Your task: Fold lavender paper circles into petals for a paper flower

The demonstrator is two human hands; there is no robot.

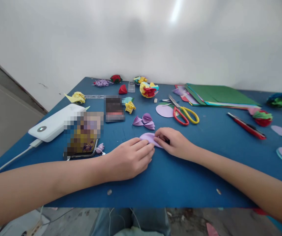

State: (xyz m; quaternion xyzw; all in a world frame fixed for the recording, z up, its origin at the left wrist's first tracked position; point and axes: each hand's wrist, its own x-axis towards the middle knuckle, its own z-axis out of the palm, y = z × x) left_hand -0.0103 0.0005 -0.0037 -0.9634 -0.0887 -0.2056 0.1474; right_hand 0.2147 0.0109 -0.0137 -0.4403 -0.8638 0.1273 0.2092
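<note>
Left of and nearer than the scissors (180, 107), a purple paper piece (147, 136) is lying on the desk (180, 183). The right hand (174, 141) is pinching its edge; the left hand (131, 159) is resting palm-down partly over it, any grip hidden. If pressure is landing unevenly, it could crease askew.

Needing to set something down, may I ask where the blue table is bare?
Free: between the scissors and red-handled tool, and between the right hand and the front edge of the table. Crowded: the left, with power bank and phone, and the back, with paper flowers.
</note>
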